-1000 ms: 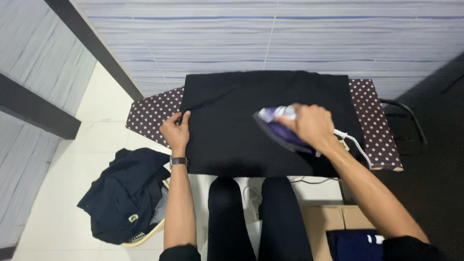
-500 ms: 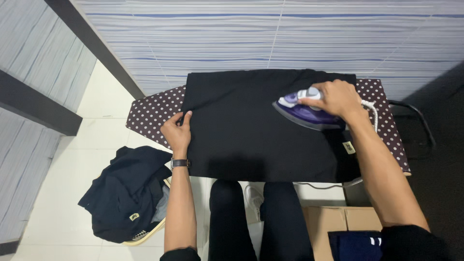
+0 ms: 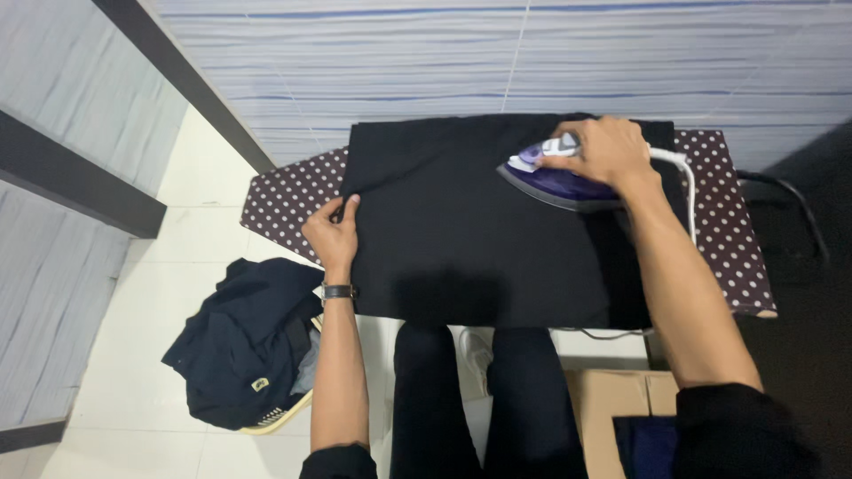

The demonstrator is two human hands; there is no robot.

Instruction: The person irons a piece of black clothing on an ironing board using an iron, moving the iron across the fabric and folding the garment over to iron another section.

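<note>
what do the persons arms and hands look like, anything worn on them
Both forearms are bare, with black sleeves pushed up near the elbows. The left hand has a dark wristwatch on its wrist. The right hand wears no glove, and no ring or band shows on it.

Black cloth [image 3: 461, 239]; purple iron [image 3: 555, 182]; brown, white-dotted board cover [image 3: 728, 231]
</note>
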